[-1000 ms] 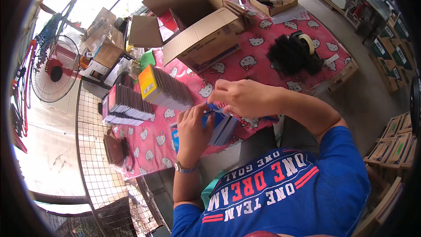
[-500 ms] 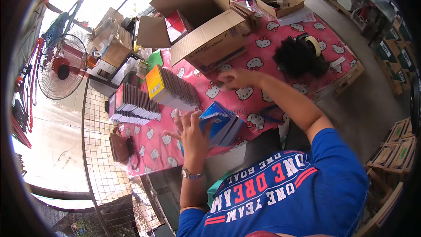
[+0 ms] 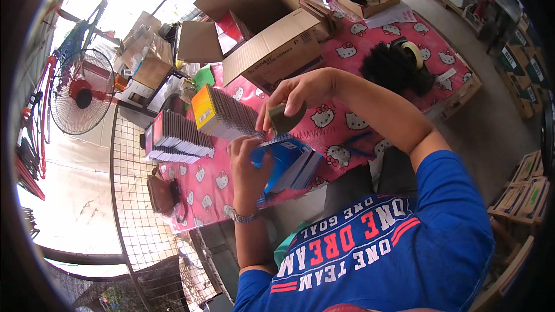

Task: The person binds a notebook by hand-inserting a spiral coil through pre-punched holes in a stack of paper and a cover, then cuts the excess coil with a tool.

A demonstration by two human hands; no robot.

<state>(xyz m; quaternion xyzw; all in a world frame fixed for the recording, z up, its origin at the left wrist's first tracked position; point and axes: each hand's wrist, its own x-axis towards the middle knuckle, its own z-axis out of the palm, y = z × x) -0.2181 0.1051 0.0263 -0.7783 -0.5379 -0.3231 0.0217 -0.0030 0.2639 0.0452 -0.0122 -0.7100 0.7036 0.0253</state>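
Note:
A small stack of blue spiral-bound notebooks [image 3: 289, 164] lies at the table's near edge, its top cover bright blue and glossy. At the upper left corner of this stack is my left hand [image 3: 245, 164], thumb over the cover and fingers curled round the bound edge; it is slightly blurred. Above the same edge, my right hand [image 3: 303, 95] grips a small olive-green curved piece [image 3: 287, 121], whose exact kind I cannot make out. A thin wire coil [image 3: 315, 134] sticks out to the right from the notebooks' binding.
Left of the blue notebooks stand a yellow-covered notebook stack [image 3: 228, 115] and a red-and-purple one [image 3: 179, 136]. An open cardboard box [image 3: 283, 55] is behind them. A black fuzzy item [image 3: 390, 72] and a tape roll [image 3: 413, 58] lie right; a brown pouch [image 3: 161, 192] lies left.
My right hand has come left and nearer from beside the cardboard box, now with the olive-green piece in its fingers. My left hand's spread fingers have closed at the blue notebooks' edge.

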